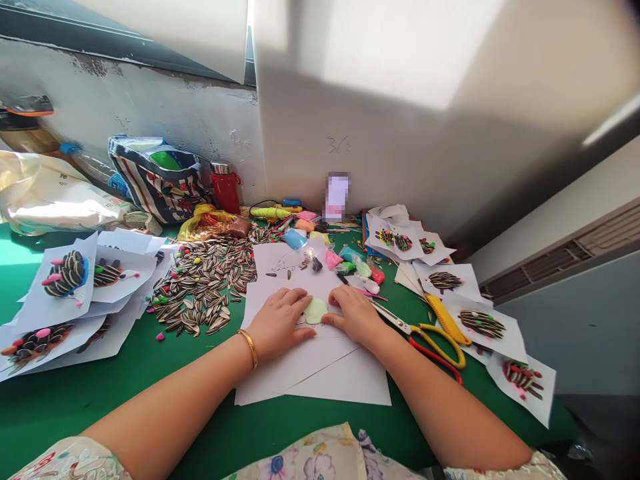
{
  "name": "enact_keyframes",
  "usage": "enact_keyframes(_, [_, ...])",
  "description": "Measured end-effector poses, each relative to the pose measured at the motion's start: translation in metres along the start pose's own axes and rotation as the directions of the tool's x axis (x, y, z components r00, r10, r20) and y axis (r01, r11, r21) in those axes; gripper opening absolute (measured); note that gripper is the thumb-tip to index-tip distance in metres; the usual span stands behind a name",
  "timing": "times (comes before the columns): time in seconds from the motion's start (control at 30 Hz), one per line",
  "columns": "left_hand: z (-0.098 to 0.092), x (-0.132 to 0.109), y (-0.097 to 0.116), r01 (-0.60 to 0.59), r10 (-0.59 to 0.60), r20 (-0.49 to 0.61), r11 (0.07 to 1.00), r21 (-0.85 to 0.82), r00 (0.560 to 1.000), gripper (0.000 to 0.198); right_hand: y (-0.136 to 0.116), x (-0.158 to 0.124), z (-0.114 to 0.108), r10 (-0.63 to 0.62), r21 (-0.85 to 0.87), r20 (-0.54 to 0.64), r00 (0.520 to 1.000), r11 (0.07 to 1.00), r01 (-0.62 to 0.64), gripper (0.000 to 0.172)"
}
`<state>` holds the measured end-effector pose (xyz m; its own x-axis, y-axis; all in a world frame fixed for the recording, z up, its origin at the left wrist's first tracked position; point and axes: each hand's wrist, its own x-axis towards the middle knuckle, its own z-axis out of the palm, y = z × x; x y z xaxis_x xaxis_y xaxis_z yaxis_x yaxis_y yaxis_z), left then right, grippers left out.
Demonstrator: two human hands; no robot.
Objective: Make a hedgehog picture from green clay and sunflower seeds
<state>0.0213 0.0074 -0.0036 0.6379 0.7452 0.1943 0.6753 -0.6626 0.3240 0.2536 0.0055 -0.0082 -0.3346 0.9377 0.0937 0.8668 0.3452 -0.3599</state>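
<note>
1. A heap of striped sunflower seeds lies on the green table, just left of the hands. Paper cards with seed pictures are stacked beyond it, and more cards are spread to the right.
2. Bags of coloured clay lie beyond the papers. A striped bag and a red bottle stand against the wall.
3. Scissors lie just beside the right hand, near a yellow box cutter.
4. Both forearms reach in from the bottom corners, angled toward each other. A gold bangle circles the left wrist.
5. The left hand and right hand lie palm down and flat, not gripping. Their fingers touch a pale green clay piece from either side. It sits on stacked white paper sheets.
</note>
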Motion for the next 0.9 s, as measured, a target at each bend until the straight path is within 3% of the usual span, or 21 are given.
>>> enact_keyframes(0.17, [0.0,0.0,0.0,-0.001,0.001,0.0,1.0,-0.004,1.0,0.063,-0.002,-0.001,0.0,0.021,0.055,-0.01,1.0,0.998,-0.02,0.025])
enact_keyframes(0.6, [0.001,-0.001,-0.001,-0.003,0.003,0.005,1.0,0.019,1.0,0.063,-0.011,-0.002,0.001,0.049,0.034,-0.067,0.997,0.998,-0.046,0.042])
enact_keyframes(0.9, [-0.001,0.0,0.001,-0.012,0.012,-0.002,1.0,0.029,1.0,0.062,-0.023,-0.004,0.008,0.007,0.007,-0.158,0.987,1.0,-0.006,0.04])
